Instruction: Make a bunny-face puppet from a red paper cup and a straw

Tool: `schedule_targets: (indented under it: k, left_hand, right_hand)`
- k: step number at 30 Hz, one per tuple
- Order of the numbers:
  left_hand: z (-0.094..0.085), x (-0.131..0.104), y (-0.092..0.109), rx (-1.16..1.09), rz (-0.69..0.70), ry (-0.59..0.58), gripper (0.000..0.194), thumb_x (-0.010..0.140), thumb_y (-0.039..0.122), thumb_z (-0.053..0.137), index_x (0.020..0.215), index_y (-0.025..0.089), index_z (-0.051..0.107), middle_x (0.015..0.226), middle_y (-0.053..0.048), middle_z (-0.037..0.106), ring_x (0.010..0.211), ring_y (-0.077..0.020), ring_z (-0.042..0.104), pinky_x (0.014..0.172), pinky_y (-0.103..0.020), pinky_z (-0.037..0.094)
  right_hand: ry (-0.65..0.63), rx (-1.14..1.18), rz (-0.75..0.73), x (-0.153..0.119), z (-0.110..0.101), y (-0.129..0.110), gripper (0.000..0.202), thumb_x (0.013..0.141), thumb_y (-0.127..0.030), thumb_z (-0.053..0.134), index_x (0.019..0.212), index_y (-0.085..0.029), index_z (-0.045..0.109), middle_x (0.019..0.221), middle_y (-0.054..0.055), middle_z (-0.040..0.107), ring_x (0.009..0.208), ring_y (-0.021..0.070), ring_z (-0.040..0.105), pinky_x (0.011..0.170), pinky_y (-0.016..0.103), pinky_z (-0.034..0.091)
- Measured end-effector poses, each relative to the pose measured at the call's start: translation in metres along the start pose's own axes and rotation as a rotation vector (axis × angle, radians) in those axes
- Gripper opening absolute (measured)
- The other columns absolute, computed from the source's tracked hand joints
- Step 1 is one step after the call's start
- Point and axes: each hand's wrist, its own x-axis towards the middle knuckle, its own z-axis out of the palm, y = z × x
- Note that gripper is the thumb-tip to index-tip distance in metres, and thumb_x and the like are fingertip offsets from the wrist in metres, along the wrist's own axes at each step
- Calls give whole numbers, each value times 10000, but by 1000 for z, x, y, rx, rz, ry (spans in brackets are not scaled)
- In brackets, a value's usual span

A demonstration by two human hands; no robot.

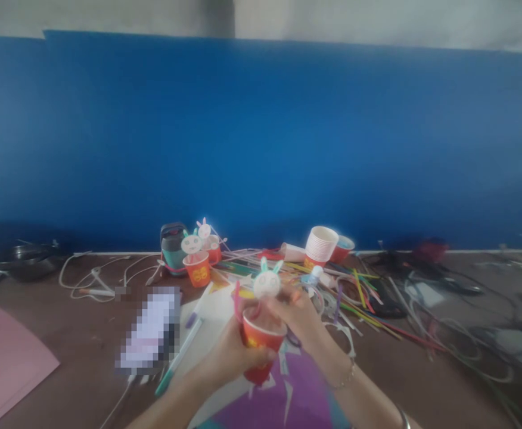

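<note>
My left hand [234,351] is wrapped round a red paper cup [263,339] with yellow markings, held upright over the papers. A pink strip [238,301] stands up at the cup's left rim. Over the cup is a white paper bunny head [267,283] with light green ears. My right hand [294,307] pinches the bunny head near its lower right edge; the fingertips partly cover that spot. Below the cup lies purple paper [308,387] with small white paper scraps [288,393] on it.
Two similar cups with bunny heads, one a red cup [197,269], stand behind left beside a green container [174,247]. A cup stack [321,245] stands behind right, near colourful strips [377,322]. A marker [178,356], a blurred-out phone [149,328] and pink paper [8,363] lie left.
</note>
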Motion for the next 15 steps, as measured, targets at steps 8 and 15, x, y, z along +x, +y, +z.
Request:
schedule_targets:
  k: [8, 15]
  left_hand:
    - [12, -1, 1, 33, -20, 273, 726, 545, 226, 801, 1185, 196, 458, 989, -85, 693, 859, -246, 663, 752, -341, 523]
    - [9, -4, 4, -50, 76, 152, 436, 776, 480, 655, 1124, 230, 570, 1107, -77, 687, 1031, -281, 640, 863, -386, 509]
  right_hand:
    - [103, 319, 131, -3, 14, 1, 294, 588, -403, 783, 763, -176, 717, 710, 52, 722, 696, 241, 659, 684, 350, 524]
    - [-135, 222, 137, 0, 7, 7, 232, 642, -385, 750, 734, -174, 721, 718, 49, 724, 668, 213, 646, 662, 325, 509]
